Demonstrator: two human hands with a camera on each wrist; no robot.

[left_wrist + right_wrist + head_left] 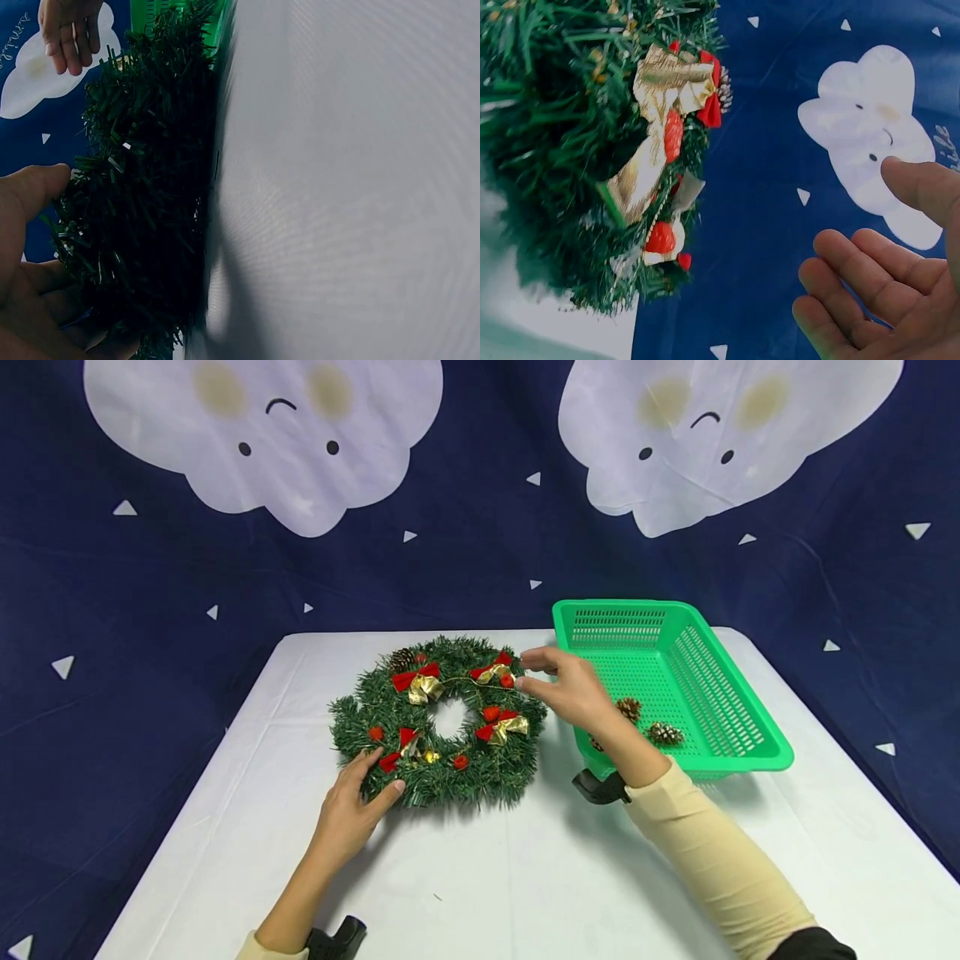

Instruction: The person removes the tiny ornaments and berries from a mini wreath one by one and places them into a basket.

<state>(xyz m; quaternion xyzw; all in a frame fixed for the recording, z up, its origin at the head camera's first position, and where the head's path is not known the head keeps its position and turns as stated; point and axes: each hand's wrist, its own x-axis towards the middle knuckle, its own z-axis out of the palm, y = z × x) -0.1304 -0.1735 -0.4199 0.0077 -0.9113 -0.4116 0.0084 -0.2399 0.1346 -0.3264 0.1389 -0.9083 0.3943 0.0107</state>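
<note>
A green Christmas wreath [442,785] lies on the white table, decorated with red-and-gold bows [502,727], red berries [461,762], a gold bead string and a pine cone [402,661]. My left hand [348,810] grips its near left edge. In the left wrist view, the thumb [52,184] rests against the foliage and the other fingers are partly hidden behind it. Beside the far right bow, my right hand [573,689] hovers with loosely bent, spread fingers. Nothing shows between those fingers [877,277] in the right wrist view.
A green plastic basket [750,752] stands at the table's right side, holding several pine cones [665,734] near its front. My right forearm passes over its near left corner. Behind the table hangs a dark blue cloth [480,560] with white clouds.
</note>
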